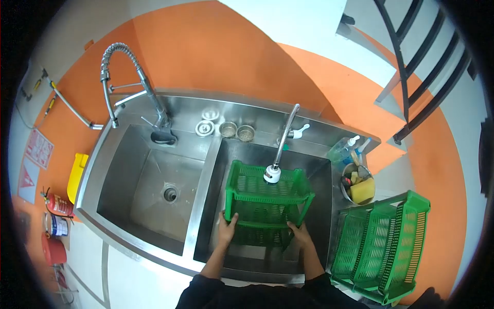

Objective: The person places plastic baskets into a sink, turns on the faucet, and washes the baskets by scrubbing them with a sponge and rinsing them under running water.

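Note:
A tiered green plastic basket rack (pixel 270 196) stands in the right basin of the steel sink (pixel 203 206). My left hand (pixel 226 229) grips its left side near the lower tier, thumb on the near face. On the opposite side my right hand (pixel 300 235) holds the rack's lower right edge; some fingers of both hands are hidden behind the plastic. Over the rack's top tier hangs the white spray head (pixel 272 174) of a flexible tap (pixel 282 144). I cannot make out any water coming from it.
A second green rack (pixel 381 247) stands at the right. Behind it sit a bowl with sponges (pixel 363 190) and a soap bottle (pixel 340 150). Strainers (pixel 228 130) line the back ledge. A spring tap (pixel 154 98) rises behind the left basin (pixel 164 170).

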Motion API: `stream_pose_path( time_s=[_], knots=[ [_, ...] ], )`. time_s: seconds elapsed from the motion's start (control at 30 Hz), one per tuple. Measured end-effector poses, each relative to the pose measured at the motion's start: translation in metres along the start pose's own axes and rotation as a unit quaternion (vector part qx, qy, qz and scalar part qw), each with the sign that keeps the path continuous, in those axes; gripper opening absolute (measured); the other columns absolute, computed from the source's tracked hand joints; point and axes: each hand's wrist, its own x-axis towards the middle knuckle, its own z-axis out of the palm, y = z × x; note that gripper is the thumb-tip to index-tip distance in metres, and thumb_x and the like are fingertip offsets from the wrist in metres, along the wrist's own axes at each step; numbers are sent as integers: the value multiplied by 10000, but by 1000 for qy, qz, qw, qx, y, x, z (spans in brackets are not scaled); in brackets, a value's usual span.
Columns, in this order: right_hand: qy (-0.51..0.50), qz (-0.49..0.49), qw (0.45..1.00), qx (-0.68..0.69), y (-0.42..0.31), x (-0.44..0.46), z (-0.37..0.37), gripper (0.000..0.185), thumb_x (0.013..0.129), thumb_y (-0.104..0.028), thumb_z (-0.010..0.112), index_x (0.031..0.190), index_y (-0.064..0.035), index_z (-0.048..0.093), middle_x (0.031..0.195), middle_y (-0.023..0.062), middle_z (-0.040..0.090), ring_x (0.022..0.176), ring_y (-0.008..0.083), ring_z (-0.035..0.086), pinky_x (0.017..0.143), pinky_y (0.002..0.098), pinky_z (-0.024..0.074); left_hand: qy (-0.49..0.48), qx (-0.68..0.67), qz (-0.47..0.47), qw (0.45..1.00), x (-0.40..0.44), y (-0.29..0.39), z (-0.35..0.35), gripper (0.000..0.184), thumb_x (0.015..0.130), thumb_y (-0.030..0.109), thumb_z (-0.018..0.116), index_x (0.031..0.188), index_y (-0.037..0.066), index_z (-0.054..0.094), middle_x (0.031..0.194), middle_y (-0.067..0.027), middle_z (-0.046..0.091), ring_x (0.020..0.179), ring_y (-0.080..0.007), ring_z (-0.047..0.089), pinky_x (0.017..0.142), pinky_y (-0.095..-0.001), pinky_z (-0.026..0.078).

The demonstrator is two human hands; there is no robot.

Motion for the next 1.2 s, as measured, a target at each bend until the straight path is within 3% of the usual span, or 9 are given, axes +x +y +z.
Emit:
stream_pose_path(
  time_s=[0.13, 0.23, 0.57, 0.63, 0.9, 0.97, 1.0, 1.03, 1.2],
  knots=[
    [334, -428, 825, -158, -64, 31, -39, 516, 684, -54, 611, 1138, 65, 397, 1098, 210, 456, 1067, 356, 425, 901, 429, 337, 49, 89, 33, 994, 38, -11, 21, 473, 788, 268, 614, 1132, 17, 410, 919, -237, 594, 882, -381, 585, 762, -414, 443],
    [367, -565, 686, -275, -203, 35, -23, 482, 657, 67, 509, 1131, -4, 456, 1101, 201, 477, 1083, 389, 415, 938, 443, 322, 70, 90, 52, 992, 55, -7, 34, 449, 781, 236, 600, 1122, 5, 419, 902, -241, 598, 878, -395, 584, 756, -432, 445],
    [308, -450, 669, -505, -257, 138, -4, 314, 746, -52, 519, 1056, -5, 507, 1185, 134, 435, 1063, 317, 456, 872, 416, 388, 88, 82, 70, 990, 79, -9, 54, 439, 749, 253, 654, 1057, -15, 491, 844, -216, 614, 808, -356, 616, 718, -409, 463],
    [414, -517, 574, -482, -258, 128, -12, 310, 762, -84, 508, 1063, -11, 507, 1220, 140, 424, 1087, 310, 449, 892, 419, 378, 82, 51, 59, 994, 78, 0, 52, 451, 748, 277, 673, 1042, -22, 506, 820, -195, 610, 769, -287, 619, 712, -369, 467],
    [275, -529, 693, -406, -255, 100, -22, 271, 684, -62, 593, 953, -40, 564, 1159, 172, 462, 1072, 330, 449, 875, 424, 381, 40, -58, 120, 990, 54, -15, 47, 342, 822, 230, 630, 1039, -4, 506, 931, -118, 578, 873, -179, 548, 780, -304, 431],
    [-82, -435, 851, -283, -242, 15, -9, 100, 727, -120, 616, 762, -27, 618, 772, 90, 613, 816, 215, 592, 722, 321, 470, 17, -89, 112, 990, 61, -41, 49, 321, 840, 179, 608, 1081, 0, 492, 926, -114, 570, 880, -174, 547, 794, -291, 430],
    [-301, -474, 779, -279, -215, -1, 2, 89, 783, -102, 571, 784, -25, 616, 761, 68, 631, 718, 175, 611, 673, 309, 484, 29, -80, 89, 992, 64, -51, 49, 276, 852, 135, 579, 1076, 3, 488, 926, -104, 566, 863, -155, 548, 768, -276, 436],
    [-458, -269, 809, -253, -188, -24, 20, 100, 806, -77, 537, 795, -12, 612, 763, 81, 637, 745, 169, 619, 683, 316, 488, 37, -70, 65, 995, 64, -63, 49, 234, 864, 92, 551, 1071, 6, 483, 925, -93, 561, 846, -137, 550, 742, -262, 442],
    [-162, -357, 810, -435, -10, 83, 64, 168, 738, -38, 491, 848, -6, 615, 885, 196, 621, 842, 362, 583, 749, 392, 456, 50, -36, 31, 998, 62, -77, 53, 240, 867, 48, 521, 1098, 33, 458, 965, -102, 545, 739, -90, 550, 603, -236, 448]
  ],
)
